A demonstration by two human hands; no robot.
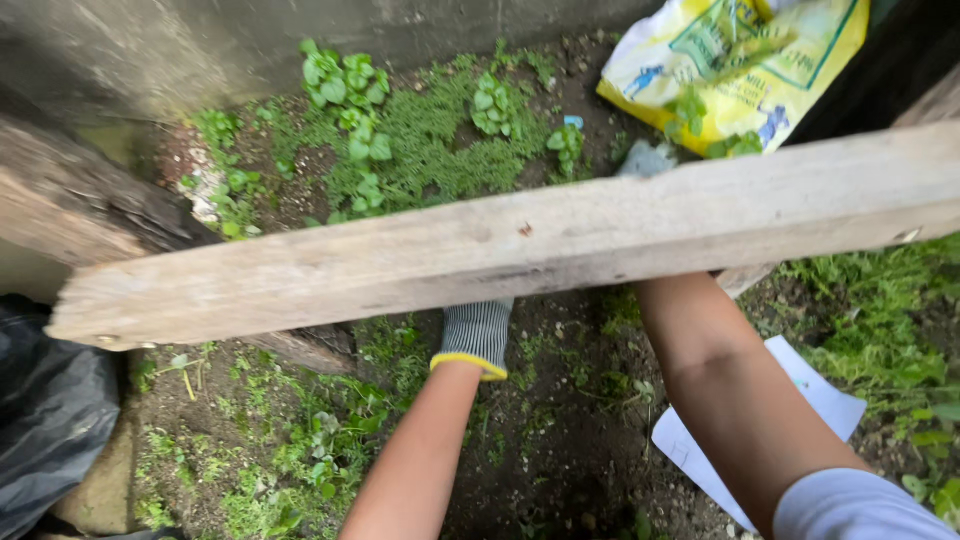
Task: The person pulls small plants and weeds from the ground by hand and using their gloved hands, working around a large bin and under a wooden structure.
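Note:
A long weathered wooden plank (520, 245) stretches across the whole view, tilted slightly up to the right, above soil and weeds. My left hand (478, 332), in a grey knit glove with a yellow cuff, reaches up under the plank's middle and grips it. Its fingers are hidden behind the wood. My bare right forearm (710, 370) rises to the plank's lower edge further right. The right hand itself is covered by the plank.
A thick old log (80, 200) lies at the left, under the plank's end. A black plastic bag (50, 410) sits at the lower left, a yellow printed sack (740, 60) at the top right. White paper (820, 400) lies on the soil. A concrete wall (200, 40) stands behind the leafy plants (420, 130).

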